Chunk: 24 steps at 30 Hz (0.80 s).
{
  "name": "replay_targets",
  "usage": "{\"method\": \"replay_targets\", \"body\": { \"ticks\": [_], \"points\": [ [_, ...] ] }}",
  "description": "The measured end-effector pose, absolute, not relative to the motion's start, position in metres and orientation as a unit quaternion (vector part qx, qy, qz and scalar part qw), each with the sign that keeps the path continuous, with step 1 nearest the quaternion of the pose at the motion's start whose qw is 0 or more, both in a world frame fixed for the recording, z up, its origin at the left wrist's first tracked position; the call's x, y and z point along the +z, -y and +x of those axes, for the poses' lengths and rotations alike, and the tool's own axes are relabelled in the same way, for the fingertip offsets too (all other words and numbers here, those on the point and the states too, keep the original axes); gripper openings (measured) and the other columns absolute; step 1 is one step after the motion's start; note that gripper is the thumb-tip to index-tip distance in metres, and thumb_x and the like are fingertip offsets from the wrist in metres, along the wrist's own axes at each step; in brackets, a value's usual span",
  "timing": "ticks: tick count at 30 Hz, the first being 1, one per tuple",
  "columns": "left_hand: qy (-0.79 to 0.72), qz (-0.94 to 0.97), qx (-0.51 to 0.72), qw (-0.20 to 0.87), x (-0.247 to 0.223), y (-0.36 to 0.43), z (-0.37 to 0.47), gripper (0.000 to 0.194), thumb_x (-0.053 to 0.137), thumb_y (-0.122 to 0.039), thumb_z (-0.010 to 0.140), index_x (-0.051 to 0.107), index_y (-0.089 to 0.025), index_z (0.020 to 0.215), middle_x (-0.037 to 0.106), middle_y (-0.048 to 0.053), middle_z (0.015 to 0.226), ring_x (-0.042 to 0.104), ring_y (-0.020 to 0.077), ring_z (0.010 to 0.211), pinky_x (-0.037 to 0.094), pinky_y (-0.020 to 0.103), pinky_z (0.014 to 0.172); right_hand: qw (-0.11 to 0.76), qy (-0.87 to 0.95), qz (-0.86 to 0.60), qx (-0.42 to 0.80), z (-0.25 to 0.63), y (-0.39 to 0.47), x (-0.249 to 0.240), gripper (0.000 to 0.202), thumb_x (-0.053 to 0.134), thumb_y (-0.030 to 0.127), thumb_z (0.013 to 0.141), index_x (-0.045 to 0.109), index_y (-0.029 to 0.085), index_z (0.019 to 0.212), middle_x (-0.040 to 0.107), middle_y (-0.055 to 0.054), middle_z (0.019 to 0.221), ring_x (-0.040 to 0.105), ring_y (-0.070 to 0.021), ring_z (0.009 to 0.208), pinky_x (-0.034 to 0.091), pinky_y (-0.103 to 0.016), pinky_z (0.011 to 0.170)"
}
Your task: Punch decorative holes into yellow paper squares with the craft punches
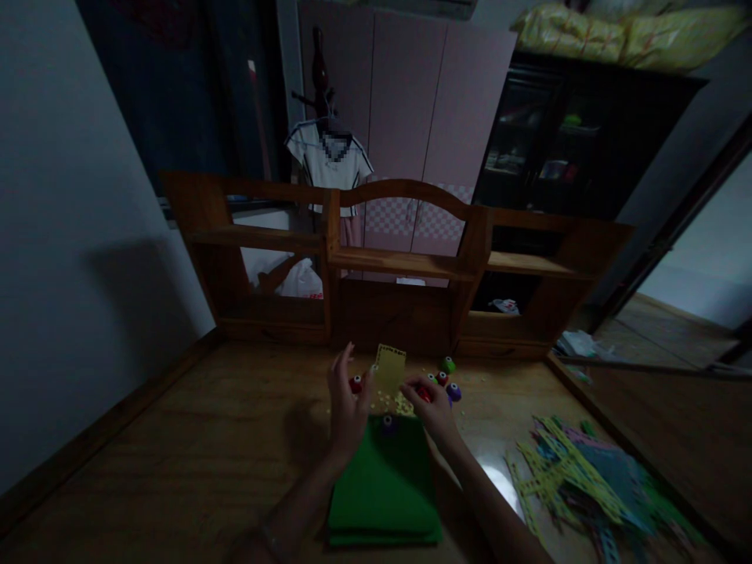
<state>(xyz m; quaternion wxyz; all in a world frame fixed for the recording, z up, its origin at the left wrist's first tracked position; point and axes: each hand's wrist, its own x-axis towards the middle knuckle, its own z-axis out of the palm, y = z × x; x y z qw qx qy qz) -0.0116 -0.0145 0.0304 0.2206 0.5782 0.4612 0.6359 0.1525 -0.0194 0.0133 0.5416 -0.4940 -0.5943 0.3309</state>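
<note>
My left hand (348, 399) is raised beside the upper left corner of a folded green cloth (388, 486), its fingers apart, with a small pale piece (374, 368) at the thumb tip. My right hand (432, 403) is pinched around a small red object (422, 393). Between the hands a purple ball with an eye-like dot (388, 424) sits at the cloth's top edge. Behind it lie a yellow card (391, 366) and scattered small yellow bits (403, 405). A red ball (356, 384) shows behind my left hand.
Green (448, 365), red (442, 378) and purple (453, 392) balls stand beyond my right hand. A pile of colourful perforated strips (564, 470) lies at the right. A wooden shelf unit (399, 266) runs along the back of the wooden surface (223, 431).
</note>
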Motion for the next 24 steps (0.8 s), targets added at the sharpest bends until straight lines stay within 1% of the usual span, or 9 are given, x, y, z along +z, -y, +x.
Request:
{"method": "replay_targets", "body": {
  "ticks": [2, 3, 4, 6, 9, 16, 20, 24],
  "points": [
    [-0.436, 0.627, 0.6, 0.239, 0.031, 0.016, -0.01, 0.033, 0.051, -0.033, 0.086, 0.056, -0.023, 0.118, 0.052, 0.007, 0.124, 0.047, 0.0197, 0.117, 0.037, 0.034, 0.1, 0.545, 0.601, -0.501, 0.301, 0.151, 0.02, 0.014, 0.027, 0.059, 0.045, 0.08, 0.064, 0.018, 0.079, 0.059, -0.002, 0.072, 0.053, -0.0177, 0.069, 0.039, -0.027, 0.063],
    [-0.424, 0.644, 0.582, 0.26, 0.03, 0.017, -0.008, 0.028, 0.05, -0.033, 0.087, 0.062, -0.022, 0.11, 0.057, 0.007, 0.118, 0.05, 0.0196, 0.113, 0.038, 0.034, 0.099, 0.545, 0.605, -0.503, 0.29, 0.15, 0.021, 0.015, 0.027, 0.058, 0.045, 0.081, 0.063, 0.018, 0.08, 0.06, -0.003, 0.073, 0.053, -0.0181, 0.069, 0.039, -0.027, 0.064],
    [-0.414, 0.653, 0.568, 0.283, 0.027, 0.017, -0.005, 0.026, 0.049, -0.033, 0.087, 0.065, -0.021, 0.103, 0.061, 0.006, 0.111, 0.054, 0.0195, 0.108, 0.041, 0.033, 0.096, 0.546, 0.61, -0.502, 0.28, 0.149, 0.022, 0.015, 0.027, 0.057, 0.045, 0.082, 0.063, 0.018, 0.081, 0.06, -0.003, 0.074, 0.054, -0.0186, 0.07, 0.04, -0.028, 0.065],
    [-0.407, 0.65, 0.559, 0.317, 0.021, 0.016, 0.0, 0.025, 0.05, -0.034, 0.086, 0.068, -0.02, 0.096, 0.065, 0.006, 0.103, 0.059, 0.0196, 0.099, 0.045, 0.032, 0.09, 0.55, 0.618, -0.493, 0.27, 0.147, 0.024, 0.017, 0.029, 0.055, 0.046, 0.084, 0.063, 0.018, 0.083, 0.061, -0.004, 0.076, 0.055, -0.0193, 0.072, 0.04, -0.028, 0.066],
    [-0.399, 0.641, 0.558, 0.343, 0.014, 0.014, 0.004, 0.025, 0.053, -0.035, 0.084, 0.07, -0.018, 0.091, 0.068, 0.007, 0.097, 0.061, 0.0198, 0.093, 0.047, 0.031, 0.086, 0.55, 0.624, -0.484, 0.273, 0.146, 0.025, 0.019, 0.03, 0.054, 0.046, 0.085, 0.061, 0.018, 0.084, 0.061, -0.004, 0.079, 0.055, -0.0195, 0.074, 0.041, -0.028, 0.067],
    [-0.398, 0.611, 0.552, 0.404, 0.011, 0.011, 0.004, 0.027, 0.055, -0.037, 0.082, 0.07, -0.016, 0.091, 0.069, 0.007, 0.095, 0.063, 0.0202, 0.09, 0.05, 0.03, 0.081, 0.539, 0.63, -0.493, 0.264, 0.147, 0.025, 0.018, 0.031, 0.053, 0.048, 0.085, 0.061, 0.018, 0.085, 0.061, -0.004, 0.078, 0.056, -0.0203, 0.073, 0.042, -0.029, 0.068],
    [-0.409, 0.6, 0.552, 0.411, 0.01, 0.009, 0.005, 0.027, 0.057, -0.038, 0.08, 0.07, -0.015, 0.087, 0.069, 0.007, 0.092, 0.064, 0.0196, 0.086, 0.051, 0.028, 0.077, 0.531, 0.64, -0.489, 0.263, 0.146, 0.025, 0.016, 0.032, 0.052, 0.049, 0.085, 0.062, 0.019, 0.086, 0.062, -0.004, 0.078, 0.057, -0.0209, 0.072, 0.043, -0.03, 0.067],
    [-0.414, 0.607, 0.552, 0.395, 0.008, 0.007, 0.005, 0.026, 0.058, -0.037, 0.079, 0.07, -0.016, 0.086, 0.07, 0.007, 0.09, 0.065, 0.0191, 0.084, 0.052, 0.028, 0.076, 0.525, 0.649, -0.487, 0.254, 0.146, 0.025, 0.016, 0.029, 0.052, 0.046, 0.085, 0.063, 0.019, 0.085, 0.063, -0.004, 0.076, 0.058, -0.0207, 0.071, 0.043, -0.029, 0.067]
  ]
}}
